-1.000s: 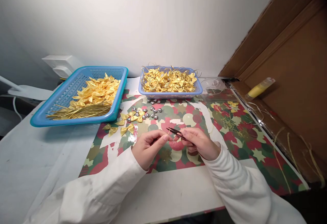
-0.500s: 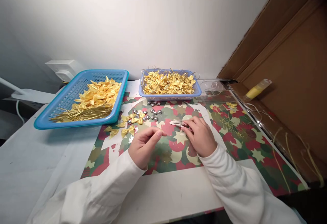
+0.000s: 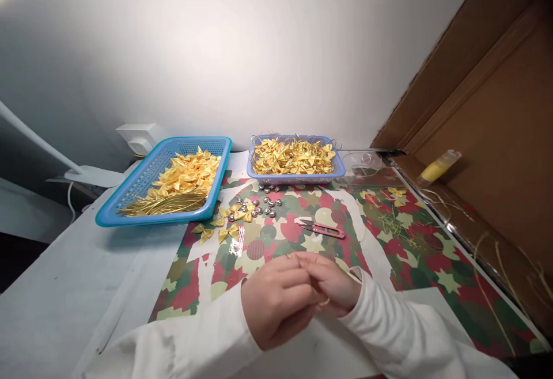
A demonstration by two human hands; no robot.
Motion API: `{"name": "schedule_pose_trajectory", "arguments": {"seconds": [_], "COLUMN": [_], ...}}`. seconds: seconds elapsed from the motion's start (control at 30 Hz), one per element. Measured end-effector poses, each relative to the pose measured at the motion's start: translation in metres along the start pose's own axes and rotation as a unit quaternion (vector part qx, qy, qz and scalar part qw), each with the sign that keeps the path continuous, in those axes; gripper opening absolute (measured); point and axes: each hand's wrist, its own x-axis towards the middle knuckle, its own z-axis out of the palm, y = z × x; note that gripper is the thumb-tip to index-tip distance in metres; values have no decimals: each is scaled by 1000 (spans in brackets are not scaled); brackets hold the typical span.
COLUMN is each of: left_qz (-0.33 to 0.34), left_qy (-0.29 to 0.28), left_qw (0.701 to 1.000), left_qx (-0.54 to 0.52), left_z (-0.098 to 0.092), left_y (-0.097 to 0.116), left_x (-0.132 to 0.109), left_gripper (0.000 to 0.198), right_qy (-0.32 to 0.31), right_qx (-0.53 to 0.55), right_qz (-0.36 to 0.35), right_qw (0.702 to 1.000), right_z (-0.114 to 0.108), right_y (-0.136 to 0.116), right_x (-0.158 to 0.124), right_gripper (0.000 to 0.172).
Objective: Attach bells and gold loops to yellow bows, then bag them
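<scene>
My left hand (image 3: 273,304) and my right hand (image 3: 332,282) meet close to me over the patterned mat (image 3: 389,252), fingers pinched together around something small and gold that I cannot make out. Small red thread snips (image 3: 320,227) lie free on the mat just beyond my hands. Loose gold bows (image 3: 220,228) and silver beads (image 3: 259,206) lie further back on the mat.
A large blue tray (image 3: 142,180) of gold bows and gold cords stands at the back left. A smaller blue basket (image 3: 296,173) of finished bows sits at the back centre. A brown cardboard wall (image 3: 496,137) with a yellow tube (image 3: 438,166) runs along the right.
My right hand set the snips down on the mat and drew back. Both hands came together near me, and the camera tilted upward.
</scene>
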Motion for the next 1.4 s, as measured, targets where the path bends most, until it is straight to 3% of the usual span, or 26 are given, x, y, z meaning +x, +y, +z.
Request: {"name": "schedule_pose_trajectory", "arguments": {"seconds": [0.07, 0.23, 0.33, 0.47, 0.53, 0.6, 0.63, 0.67, 0.77, 0.87, 1.0, 1.1, 1.2, 1.27, 1.33, 1.4], "left_qz": [50, 51, 74, 80, 37, -91, -175, -248, -391, -440, -410, -384, -391, -415, -439, -455], "left_qy": [-15, -30, -16, -91, -91, -17, 25, 22, -86, -156, -145, -74, 46, 133, 154, 174], "left_qw": [996, 985, 984, 987, 990, 983, 960, 929, 850, 807, 829, 875, 916, 889, 832, 781], "left_qx": [69, 162, 160, 107, 101, 158, 216, 275, 342, 363, 350, 284, 73, -142, -303, -389], "left_z": [7, 19, 28, 21, 1, -27, -41, -55, -82, -84, -80, -81, -71, -56, -37, -21], "left_y": [0, -1, -3, -1, -4, -14, -21, -30, -55, -69, -74, -68, -50, -36, -26, -23], "left_x": [-1, -6, -10, -10, -9, -13, -17, -23, -40, -54, -59, -52, -33, -18, -5, 1], "left_gripper": [19, 18, 20, 10, 12, 22, 19, 20, 16, 16, 17, 12, 13, 23, 31, 35], "right_qy": [26, 64, 79, 90, 105, 123, 130, 136, 141, 128, 116, 113, 115, 128, 143, 154], "right_qx": [22, 20, 52, 54, 32, 2, -14, -30, -81, -123, -170, -188, -213, -242, -281, -329], "right_qz": [1, -31, -49, -67, -96, -130, -143, -150, -151, -150, -173, -184, -195, -209, -233, -281], "right_qw": [999, 997, 994, 992, 989, 984, 981, 979, 975, 973, 963, 958, 950, 939, 920, 888], "right_z": [1, -2, -7, -12, -14, -14, -13, -13, -10, -9, -12, -13, -10, -7, -5, -4], "right_y": [-3, -8, -6, -8, -12, -16, -18, -19, -20, -18, -15, -14, -12, -12, -11, -11], "right_x": [0, -2, 0, 2, 1, 0, -1, -1, -4, -4, -2, -2, -4, -6, -10, -14], "right_gripper": [27, 29, 28, 26, 29, 35, 38, 39, 38, 38, 34, 32, 29, 24, 18, 12]}}
